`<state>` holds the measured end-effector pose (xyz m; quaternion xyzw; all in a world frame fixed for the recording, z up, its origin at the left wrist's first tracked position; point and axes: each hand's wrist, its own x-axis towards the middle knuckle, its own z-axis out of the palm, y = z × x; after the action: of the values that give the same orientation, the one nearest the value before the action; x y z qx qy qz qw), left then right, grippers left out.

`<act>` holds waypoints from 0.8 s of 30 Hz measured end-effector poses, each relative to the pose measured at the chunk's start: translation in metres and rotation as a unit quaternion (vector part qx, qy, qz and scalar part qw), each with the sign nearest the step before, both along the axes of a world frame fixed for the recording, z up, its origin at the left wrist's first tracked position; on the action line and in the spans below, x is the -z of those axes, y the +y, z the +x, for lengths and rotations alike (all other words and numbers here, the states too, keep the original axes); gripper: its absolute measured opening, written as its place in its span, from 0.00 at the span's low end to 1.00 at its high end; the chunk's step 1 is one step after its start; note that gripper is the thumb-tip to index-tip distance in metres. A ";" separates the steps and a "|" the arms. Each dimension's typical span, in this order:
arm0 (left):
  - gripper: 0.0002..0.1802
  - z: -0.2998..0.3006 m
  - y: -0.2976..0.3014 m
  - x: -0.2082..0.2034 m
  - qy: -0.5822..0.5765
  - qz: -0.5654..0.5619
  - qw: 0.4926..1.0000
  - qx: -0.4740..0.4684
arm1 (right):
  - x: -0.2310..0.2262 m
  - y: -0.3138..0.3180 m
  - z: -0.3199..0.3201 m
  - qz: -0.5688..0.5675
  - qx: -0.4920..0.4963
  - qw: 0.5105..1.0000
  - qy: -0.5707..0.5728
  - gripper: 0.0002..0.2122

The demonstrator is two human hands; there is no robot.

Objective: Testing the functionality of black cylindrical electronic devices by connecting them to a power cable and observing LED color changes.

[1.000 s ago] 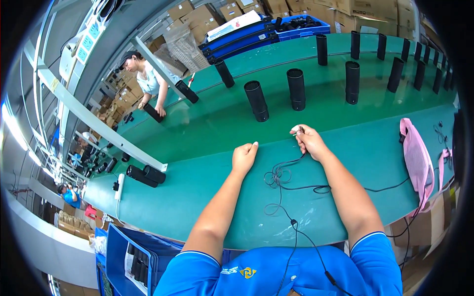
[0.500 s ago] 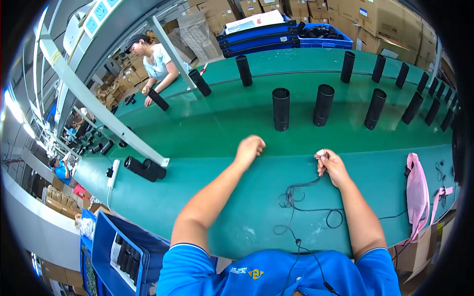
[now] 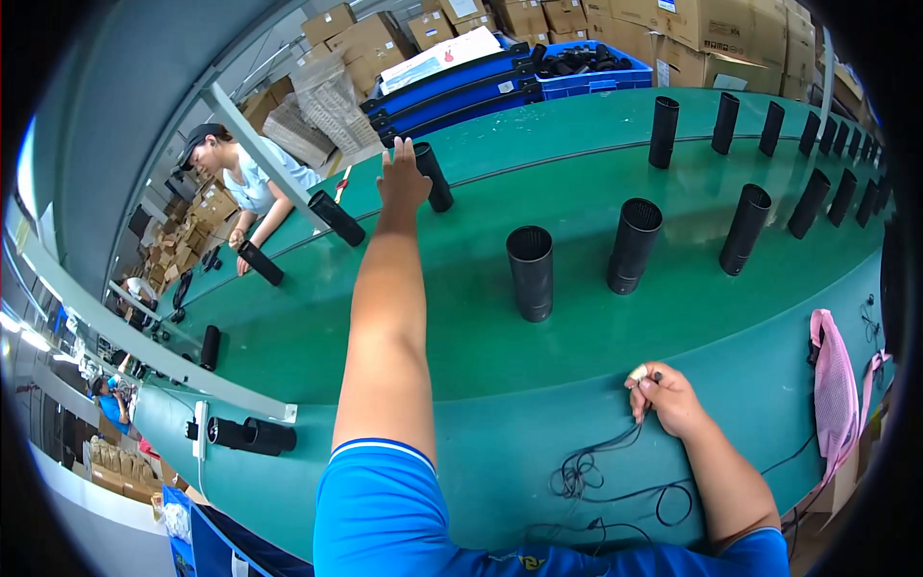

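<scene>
My left arm is stretched across the green belt, and my left hand [image 3: 404,183] is open with its fingers extended. It is just left of a black tube [image 3: 436,181] standing on the far side; I cannot tell whether they touch. Close to the near edge of the belt, my right hand [image 3: 670,396] is closed on a thin black cable [image 3: 580,471], whose coils trail over the green table [image 3: 461,452]. Something pale shows at its fingertips. Open-topped black tubes [image 3: 532,279] stand upright in the middle, among them a second tube [image 3: 635,248] and a third [image 3: 745,231].
Several more tubes [image 3: 663,135] line the far and right side. A metal post [image 3: 260,149] and two lying black cylinders [image 3: 252,436] are left. A co-worker [image 3: 252,183] works beyond. A pink mesh bag [image 3: 835,399] lies right; blue crates [image 3: 591,82] stand behind.
My left hand has reached forward and left over the belt, its fingers opening out. My right hand still holds the cable. The view has shifted, and the nearer tubes appear closer.
</scene>
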<state>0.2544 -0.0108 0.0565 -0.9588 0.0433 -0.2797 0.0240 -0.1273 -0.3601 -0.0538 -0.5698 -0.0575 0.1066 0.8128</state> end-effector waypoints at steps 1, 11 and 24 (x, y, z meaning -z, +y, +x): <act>0.42 0.009 -0.001 0.006 0.000 -0.002 1.000 0.001 | -0.001 0.000 -0.001 -0.002 0.001 1.000 0.000 0.06; 0.16 -0.025 0.011 0.036 0.018 -0.118 0.992 -0.037 | 0.003 0.005 0.005 0.049 0.004 0.999 0.014 0.06; 0.12 -0.259 0.051 0.016 -0.069 -0.278 0.935 0.208 | -0.004 0.015 0.001 -0.006 0.025 1.000 0.005 0.05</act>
<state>-0.0045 0.0399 0.0404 -0.8749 0.1608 -0.3448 -0.2995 -0.1261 -0.3448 -0.0503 -0.5757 -0.0383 0.0894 0.8119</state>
